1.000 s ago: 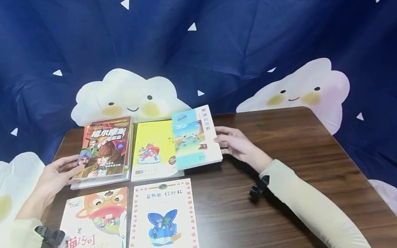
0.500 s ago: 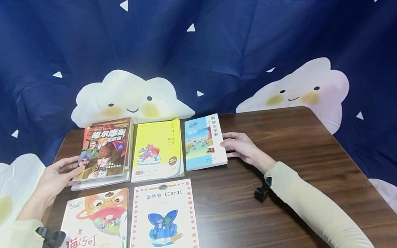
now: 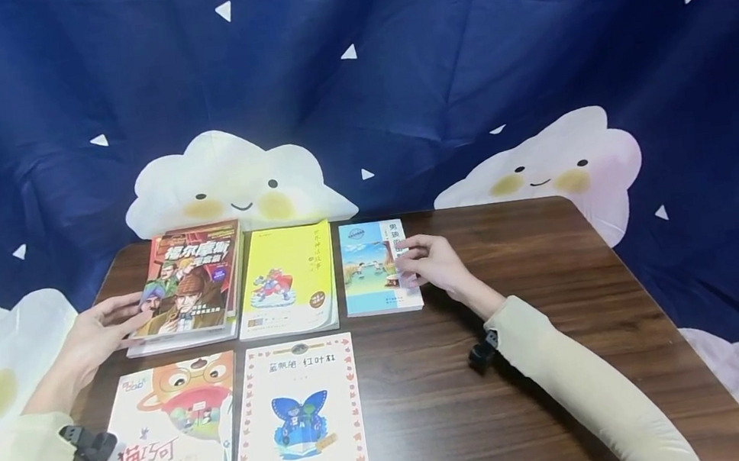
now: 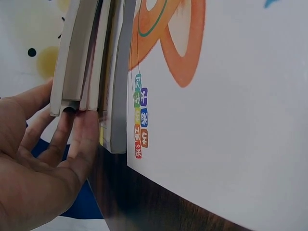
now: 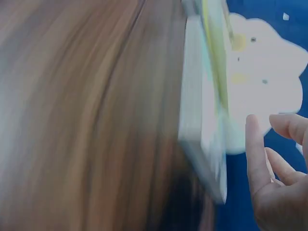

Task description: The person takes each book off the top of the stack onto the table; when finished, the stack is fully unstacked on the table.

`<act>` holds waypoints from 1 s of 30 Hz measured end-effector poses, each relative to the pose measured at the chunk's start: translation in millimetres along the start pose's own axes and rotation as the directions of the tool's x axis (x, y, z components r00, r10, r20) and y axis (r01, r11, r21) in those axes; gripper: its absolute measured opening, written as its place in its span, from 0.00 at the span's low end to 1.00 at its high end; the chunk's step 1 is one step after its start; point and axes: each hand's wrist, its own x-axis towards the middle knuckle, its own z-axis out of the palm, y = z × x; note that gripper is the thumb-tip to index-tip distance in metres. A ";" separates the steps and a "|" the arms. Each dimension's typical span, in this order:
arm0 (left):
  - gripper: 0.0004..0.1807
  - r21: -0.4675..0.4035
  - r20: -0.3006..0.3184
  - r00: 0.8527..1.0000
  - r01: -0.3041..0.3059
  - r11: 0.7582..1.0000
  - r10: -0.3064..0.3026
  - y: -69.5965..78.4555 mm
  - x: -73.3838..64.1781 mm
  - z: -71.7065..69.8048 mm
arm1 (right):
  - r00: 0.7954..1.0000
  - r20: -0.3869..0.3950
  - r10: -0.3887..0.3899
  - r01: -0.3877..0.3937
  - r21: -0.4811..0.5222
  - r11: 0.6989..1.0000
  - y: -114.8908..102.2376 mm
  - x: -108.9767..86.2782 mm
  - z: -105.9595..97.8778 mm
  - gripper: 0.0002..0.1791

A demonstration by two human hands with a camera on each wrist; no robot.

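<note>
In the head view, my left hand (image 3: 93,337) is at the left edge of a stack of books (image 3: 189,283) with a red detective cover on top. The left wrist view shows the thumb over the top cover and fingers against the edges of the stacked books (image 4: 89,57). My right hand (image 3: 434,265) hovers over the right side of a blue-and-white book (image 3: 367,269), which lies flat. In the right wrist view the right hand's fingers (image 5: 260,159) stand apart from that blurred book (image 5: 192,96). A yellow book (image 3: 282,280) lies between the stack and the blue book.
Nearer the front lie a book with an orange cartoon animal (image 3: 163,440) and a white butterfly book (image 3: 296,424). All are on a dark wooden table (image 3: 533,379). A blue cloth with clouds (image 3: 394,89) hangs behind it.
The blue-and-white book has moved right, off the yellow book, and down flat onto the table. My right hand has let go of it. The left hand stays at the stack.
</note>
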 end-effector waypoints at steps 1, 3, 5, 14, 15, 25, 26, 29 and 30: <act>0.45 0.002 -0.001 1.000 0.003 1.000 -0.003 0.5 -0.1 -0.2 | 1.000 0.017 0.001 -0.001 0.022 1.000 -3.7 1.3 9.2 0.27; 0.45 0.008 0.000 1.000 0.001 1.000 -0.001 1.5 0.2 -0.7 | 0.998 0.058 0.017 -0.020 0.055 0.998 -12.6 4.4 29.1 0.27; 0.45 0.013 -0.002 1.000 0.005 1.000 -0.005 2.4 0.5 -0.5 | 0.995 0.097 0.028 -0.035 0.080 0.996 -21.8 8.6 50.9 0.28; 0.44 -0.005 -0.006 1.000 0.012 1.000 -0.012 -0.7 0.0 0.9 | 0.969 0.243 0.049 -0.089 0.157 0.984 -44.4 34.3 146.9 0.28; 0.45 -0.008 -0.007 1.000 0.014 1.000 -0.014 -0.7 0.0 1.3 | 0.967 0.250 0.054 -0.100 0.176 0.979 -45.5 36.2 156.1 0.29; 0.45 -0.006 -0.029 0.999 0.022 1.000 -0.022 0.9 -0.4 1.9 | 0.963 0.243 0.117 -0.182 0.267 0.946 -37.7 51.5 230.1 0.26; 0.45 0.001 -0.034 0.999 0.021 1.000 -0.021 0.9 -0.1 1.7 | 0.966 0.225 0.126 -0.187 0.274 0.943 -37.0 52.5 235.4 0.26; 0.46 0.016 -0.047 0.999 0.021 1.000 -0.020 0.8 0.5 1.2 | 0.974 0.177 0.144 -0.191 0.287 0.939 -35.7 54.5 249.4 0.26; 0.46 0.021 -0.050 0.999 0.021 1.000 -0.020 0.6 0.6 1.0 | 0.977 0.158 0.146 -0.187 0.286 0.940 -35.5 54.9 253.5 0.26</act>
